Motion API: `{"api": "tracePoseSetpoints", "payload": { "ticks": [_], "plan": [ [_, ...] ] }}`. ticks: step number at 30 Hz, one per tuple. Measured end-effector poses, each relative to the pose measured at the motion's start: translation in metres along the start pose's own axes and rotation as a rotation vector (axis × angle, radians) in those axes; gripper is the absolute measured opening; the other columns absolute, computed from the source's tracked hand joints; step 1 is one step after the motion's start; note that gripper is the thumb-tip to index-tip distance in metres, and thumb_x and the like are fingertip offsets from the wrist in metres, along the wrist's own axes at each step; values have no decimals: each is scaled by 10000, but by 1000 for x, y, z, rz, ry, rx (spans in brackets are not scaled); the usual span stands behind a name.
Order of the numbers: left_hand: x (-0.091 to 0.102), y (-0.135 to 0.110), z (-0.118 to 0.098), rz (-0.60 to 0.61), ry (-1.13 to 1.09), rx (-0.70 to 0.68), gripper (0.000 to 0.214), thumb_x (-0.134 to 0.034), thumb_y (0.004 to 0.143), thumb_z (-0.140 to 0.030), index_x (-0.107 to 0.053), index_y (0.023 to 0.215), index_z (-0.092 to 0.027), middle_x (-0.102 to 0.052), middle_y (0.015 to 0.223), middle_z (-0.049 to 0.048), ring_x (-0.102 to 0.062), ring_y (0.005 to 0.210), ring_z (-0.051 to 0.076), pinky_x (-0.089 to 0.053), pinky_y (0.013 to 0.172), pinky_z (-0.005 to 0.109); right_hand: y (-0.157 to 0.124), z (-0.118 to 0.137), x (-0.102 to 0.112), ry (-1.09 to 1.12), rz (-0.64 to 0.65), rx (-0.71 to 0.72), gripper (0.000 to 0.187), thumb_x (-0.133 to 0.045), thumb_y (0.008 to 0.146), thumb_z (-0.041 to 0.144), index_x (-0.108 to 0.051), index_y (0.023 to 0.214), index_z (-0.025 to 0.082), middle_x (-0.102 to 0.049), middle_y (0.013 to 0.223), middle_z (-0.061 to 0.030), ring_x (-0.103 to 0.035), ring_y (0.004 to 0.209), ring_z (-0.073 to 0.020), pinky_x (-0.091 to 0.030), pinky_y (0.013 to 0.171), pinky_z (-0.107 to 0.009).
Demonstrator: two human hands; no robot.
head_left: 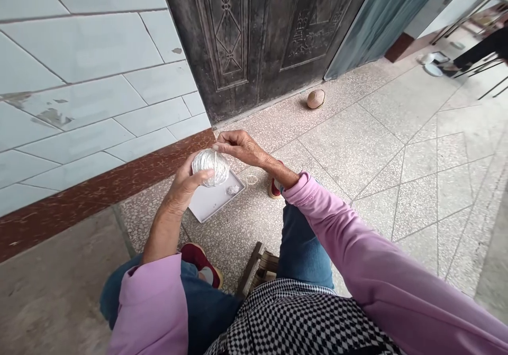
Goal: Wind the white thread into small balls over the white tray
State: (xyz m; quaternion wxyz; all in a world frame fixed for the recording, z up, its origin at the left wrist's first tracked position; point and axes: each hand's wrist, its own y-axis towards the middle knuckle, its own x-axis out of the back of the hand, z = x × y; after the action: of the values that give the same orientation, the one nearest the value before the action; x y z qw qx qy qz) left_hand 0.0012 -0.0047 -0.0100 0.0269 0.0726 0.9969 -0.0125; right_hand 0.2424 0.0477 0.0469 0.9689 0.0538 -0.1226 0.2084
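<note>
A: What's the biggest thing around the tray [204,207]?

B: The dark carved door [273,37], beyond it. Nearer the wearer than the tray, a wooden piece [254,273], perhaps a stool, shows between the legs.

A: And the hands?

B: The left hand [184,183] is clasped round the ball of white yarn [210,165], thumb across its front, above the tray's far part as seen from here. The right hand [241,146], just beyond the tray, has thumb and forefinger together at the ball's top, seemingly pinching a strand [215,159].

A: How far along is it?

B: I'd judge the winding well advanced: the ball is full and rounded. What seems left is a little loose yarn [251,180] on the floor just beside the tray's right corner. A small pale clump [233,190] lies inside the tray.

A: What can't you make out?

B: The left fingers behind the ball, the tray's covered far part, and whether that loose yarn joins the ball. The clump is too small to identify, and cloth hides most of the wooden piece.
</note>
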Motion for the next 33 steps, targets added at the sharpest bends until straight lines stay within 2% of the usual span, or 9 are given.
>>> {"api": "tracePoseSetpoints", "payload": {
  "ticks": [4,8,12,16,20,23,27,33],
  "plan": [
    [-6,-9,-11,109,-125,86,749,-1153,735,-555,-904,1354,-217,-910,1203,156,-891,1242,469,-791,1032,532,1,-3,-1,48,-23,26,712,-995,1210,506,-499,759,267,-404,756,52,-347,774,-165,-335,727,-341],
    [-7,-11,-6,115,-179,85,762,-1195,733,-577,-908,1365,-261,-908,1176,148,-897,1183,456,-805,933,519,4,-9,-11,109,-21,57,668,-1016,1192,467,-533,781,255,-424,751,56,-374,777,-160,-332,712,-317],
    [-8,-8,1,88,-201,62,729,-1202,745,-600,-903,1303,-238,-908,1145,138,-897,1201,453,-798,965,517,17,-23,-16,136,-2,103,692,-1061,1151,489,-518,792,253,-425,765,56,-388,783,-153,-323,692,-300],
    [-15,-6,0,83,-315,67,752,-1142,767,-700,-896,1288,-217,-900,1116,154,-882,1294,493,-797,1066,576,35,-39,-17,248,22,182,777,-1081,1112,641,-474,806,265,-389,763,84,-346,747,-119,-290,651,-269],
    [-20,-6,-4,32,-415,15,798,-1102,796,-792,-880,1323,-234,-917,1235,176,-841,1447,529,-771,1206,634,42,-48,-29,276,8,155,761,-1000,1166,717,-473,852,268,-404,759,90,-359,725,-116,-296,632,-251],
    [-15,-6,-7,-89,-399,-34,775,-1056,830,-866,-869,1293,-272,-923,1354,177,-803,1542,535,-770,1215,636,39,-47,-42,197,-15,96,689,-913,1258,595,-479,839,262,-435,756,81,-398,748,-130,-339,681,-263],
    [-3,-4,-9,-245,-331,-19,785,-1067,744,-920,-881,1211,-317,-937,1420,151,-800,1557,526,-802,1128,611,30,-44,-55,21,13,58,575,-762,1302,290,-502,791,244,-483,783,64,-439,812,-148,-372,774,-292],
    [5,3,3,-318,-271,-95,777,-1028,796,-867,-868,1287,-287,-921,1416,173,-810,1567,505,-781,1188,594,20,-39,-65,-119,77,51,474,-682,1262,168,-521,823,248,-584,839,26,-540,893,-190,-420,855,-310]
  ]
}}
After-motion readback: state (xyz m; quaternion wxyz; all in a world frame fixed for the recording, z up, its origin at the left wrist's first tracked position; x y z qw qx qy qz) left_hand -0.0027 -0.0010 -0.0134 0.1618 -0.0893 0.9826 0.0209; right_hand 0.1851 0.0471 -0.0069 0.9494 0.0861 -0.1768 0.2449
